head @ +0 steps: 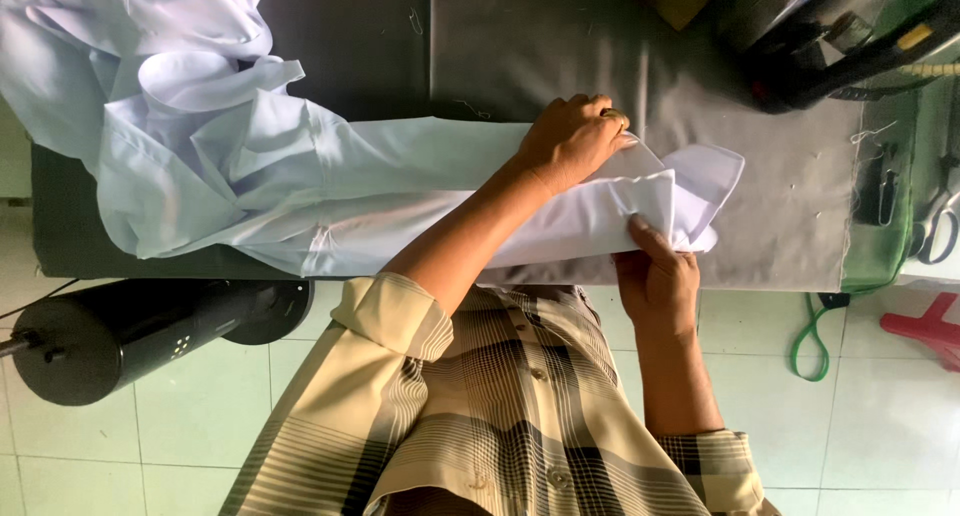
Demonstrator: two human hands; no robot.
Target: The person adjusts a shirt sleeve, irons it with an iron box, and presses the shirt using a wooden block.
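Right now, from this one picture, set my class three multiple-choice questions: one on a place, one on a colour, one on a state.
1. Where does the bunched part of the white shirt lie?
A. on the floor
B. at the person's left end of the padded table
C. over the person's shoulder

2. What colour is the table's cover?
A. red
B. grey
C. yellow

3. What is the right hand doing?
A. pinching the shirt's cuff
B. hanging free
C. holding a cup

Answers:
1 B: the heap lies on the table, beyond the left hand, which rests on the sleeve.
2 B: the bare cover shows grey.
3 A: the thumb lies on top of the cuff's edge.
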